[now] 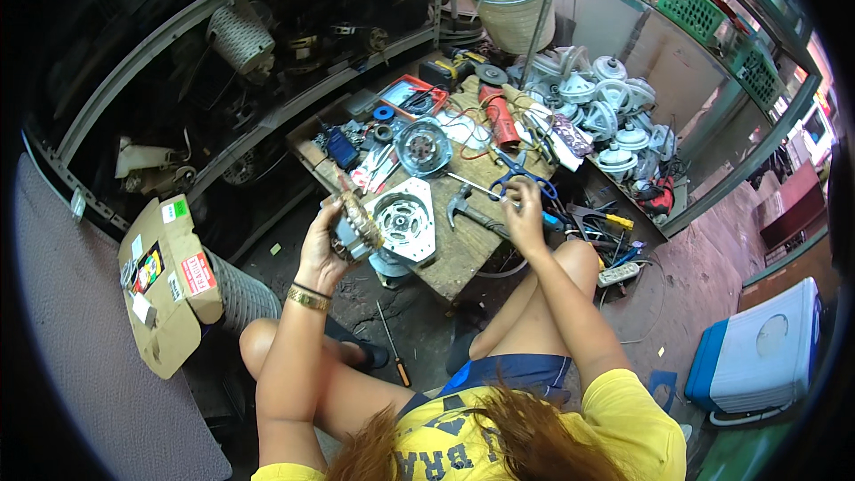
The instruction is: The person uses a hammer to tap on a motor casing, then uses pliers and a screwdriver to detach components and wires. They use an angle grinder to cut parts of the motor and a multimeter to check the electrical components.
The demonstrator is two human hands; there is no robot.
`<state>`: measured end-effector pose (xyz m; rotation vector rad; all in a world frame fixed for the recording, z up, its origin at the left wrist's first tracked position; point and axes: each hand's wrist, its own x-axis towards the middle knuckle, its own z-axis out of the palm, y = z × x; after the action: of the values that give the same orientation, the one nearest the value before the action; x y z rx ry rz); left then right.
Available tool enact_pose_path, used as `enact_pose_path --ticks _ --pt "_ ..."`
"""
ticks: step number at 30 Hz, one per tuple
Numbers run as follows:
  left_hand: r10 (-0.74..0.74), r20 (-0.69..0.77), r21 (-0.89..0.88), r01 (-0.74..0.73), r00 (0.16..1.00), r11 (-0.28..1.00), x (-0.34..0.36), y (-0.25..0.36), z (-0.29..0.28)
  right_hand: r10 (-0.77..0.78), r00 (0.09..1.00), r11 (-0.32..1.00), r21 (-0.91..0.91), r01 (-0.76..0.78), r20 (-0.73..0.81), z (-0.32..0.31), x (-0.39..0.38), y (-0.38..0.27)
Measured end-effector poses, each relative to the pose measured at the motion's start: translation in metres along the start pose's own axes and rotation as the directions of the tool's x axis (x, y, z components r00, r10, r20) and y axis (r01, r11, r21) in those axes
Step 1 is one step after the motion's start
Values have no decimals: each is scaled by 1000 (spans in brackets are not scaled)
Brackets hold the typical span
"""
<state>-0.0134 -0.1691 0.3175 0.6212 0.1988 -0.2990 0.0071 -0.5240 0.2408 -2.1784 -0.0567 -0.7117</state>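
Head view. The person sits on the ground before a low, worn wooden workbench (463,245) crowded with tools and motor parts. The left hand (325,245), raised above the left knee and just off the bench's near-left edge, holds a small electric motor stator (356,224): a squat block of grey laminated steel with coppery-brown wire windings bulging at its upper end. The fingers curl closed around its underside and the thumb presses on its near flank, so the part is gripped firmly and tilted toward the camera; a gold bangle and a thin dark band (309,296) circle that wrist. The right hand (524,214) reaches over the bench's right part, fingers bent and drawn together on a slender bright metal rod (476,185) that lies across the boards; whether the tips pinch it or merely rest on it cannot be told. Just beside the stator, on the bench, lies a flat silver-grey motor end plate with a round recessed centre (405,218). A steel claw hammer with a dark handle (472,209) lies between the plate and the right hand. Blue-handled pliers (521,178) lie just beyond the right hand, and a round grey finned rotor disc (423,147) sits farther back. A screwdriver with an orange handle (394,356) lies on the dark floor between the knees. A torn brown cardboard box (169,285) stands at the person's left.
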Motion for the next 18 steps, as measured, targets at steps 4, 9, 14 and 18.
enact_pose_path --ticks 4,9,14,18 --pt "-148 -146 -99 135 978 986 -14 6 12 147 962 989 45 -140 -228 -53 41 55" --pt "-72 -353 -111 35 933 993 -13 39 -33 35 936 932 -326 -156 -351 -92 78 121" --pt "27 -587 -78 -90 809 993 -22 62 -35 172 940 801 -513 -308 -295 -102 110 160" --pt "0 -604 -155 -117 797 981 -33 69 -29 293 937 744 -571 -347 -188 -97 150 171"
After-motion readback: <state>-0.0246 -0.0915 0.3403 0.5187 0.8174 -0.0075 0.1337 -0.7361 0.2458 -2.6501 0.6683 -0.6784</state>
